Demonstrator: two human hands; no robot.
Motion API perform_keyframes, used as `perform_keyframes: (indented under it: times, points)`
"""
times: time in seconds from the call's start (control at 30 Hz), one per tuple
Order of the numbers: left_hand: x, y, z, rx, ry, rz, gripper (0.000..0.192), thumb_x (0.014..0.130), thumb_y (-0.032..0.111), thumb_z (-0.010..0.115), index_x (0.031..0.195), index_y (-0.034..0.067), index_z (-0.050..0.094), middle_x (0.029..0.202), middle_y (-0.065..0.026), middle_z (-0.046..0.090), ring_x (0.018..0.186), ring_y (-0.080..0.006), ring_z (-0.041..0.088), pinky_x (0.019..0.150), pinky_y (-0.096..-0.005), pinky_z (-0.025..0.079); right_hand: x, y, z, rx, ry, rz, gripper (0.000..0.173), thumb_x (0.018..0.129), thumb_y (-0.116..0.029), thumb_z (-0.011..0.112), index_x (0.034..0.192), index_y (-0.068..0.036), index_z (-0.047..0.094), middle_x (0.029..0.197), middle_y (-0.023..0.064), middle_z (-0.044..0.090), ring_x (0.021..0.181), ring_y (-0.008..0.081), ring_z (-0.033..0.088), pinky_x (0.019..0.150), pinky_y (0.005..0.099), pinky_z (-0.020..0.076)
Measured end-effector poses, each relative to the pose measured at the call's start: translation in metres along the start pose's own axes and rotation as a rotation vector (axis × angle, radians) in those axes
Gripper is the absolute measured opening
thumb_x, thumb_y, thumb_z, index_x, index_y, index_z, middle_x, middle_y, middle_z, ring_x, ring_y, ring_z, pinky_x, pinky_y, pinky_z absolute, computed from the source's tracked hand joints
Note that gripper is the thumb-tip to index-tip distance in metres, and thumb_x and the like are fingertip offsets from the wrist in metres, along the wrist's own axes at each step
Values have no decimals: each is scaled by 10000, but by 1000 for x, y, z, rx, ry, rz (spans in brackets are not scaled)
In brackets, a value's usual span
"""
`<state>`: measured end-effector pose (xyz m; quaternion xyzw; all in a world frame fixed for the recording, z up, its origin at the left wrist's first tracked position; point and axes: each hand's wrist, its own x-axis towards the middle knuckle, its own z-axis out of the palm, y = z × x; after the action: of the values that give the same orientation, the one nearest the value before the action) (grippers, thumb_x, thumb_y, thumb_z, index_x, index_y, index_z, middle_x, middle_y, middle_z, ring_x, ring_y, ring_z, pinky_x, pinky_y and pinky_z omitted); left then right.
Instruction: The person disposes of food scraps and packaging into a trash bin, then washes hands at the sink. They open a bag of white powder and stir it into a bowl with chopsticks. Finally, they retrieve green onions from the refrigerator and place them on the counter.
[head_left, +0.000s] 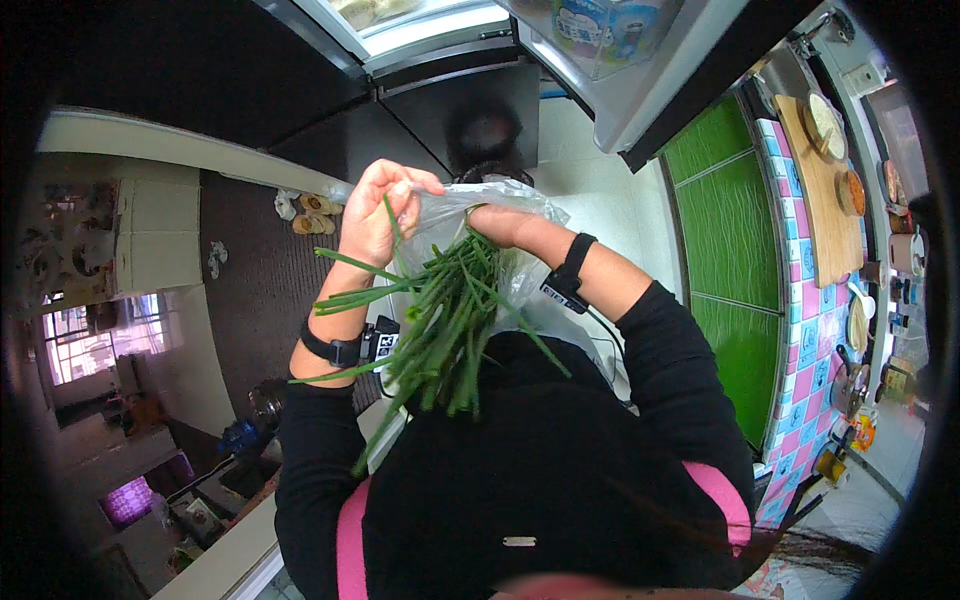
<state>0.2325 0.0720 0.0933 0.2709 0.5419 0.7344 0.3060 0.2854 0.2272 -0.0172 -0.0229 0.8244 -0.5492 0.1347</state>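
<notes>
A bunch of long green stalks, like scallions or garlic chives (450, 322), lies across a clear plastic bag (525, 277), its cut ends hanging towards my chest. My right hand (495, 223) is closed around the top of the bunch at the bag's mouth; its fingertips are hidden by the bag and stalks. With curled fingers my left hand (390, 206) pinches the bag's upper left edge. A few loose stalks stick out leftwards across my left wrist.
Ahead, a dark refrigerator (480, 112) stands with an upper door (637, 82) swung out on the right. A tiled counter (806, 300) above green cabinets (731, 225) runs along the right, bearing a wooden board (821, 225) with dishes. Shoes (313, 217) lie on the floor to the left.
</notes>
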Motion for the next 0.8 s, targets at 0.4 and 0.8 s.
perform_keyframes:
  times: [0.4,0.8]
  points:
    - [-1,0,3,11,28,-7,130,899,188,440,867,62,427,905,-163,584,491,-35,360,450,-166,318,-15,7,-13,-108,63,20,327,777,-223,468,1045,-60,558,1043,130,577,957,246,525,818,344,392]
    - [42,12,2,146,-12,104,106,900,128,412,911,24,427,991,-167,579,822,-137,535,744,-249,431,-59,-63,-60,-658,322,-514,157,719,-64,532,873,-67,563,817,101,565,820,282,554,694,360,452]
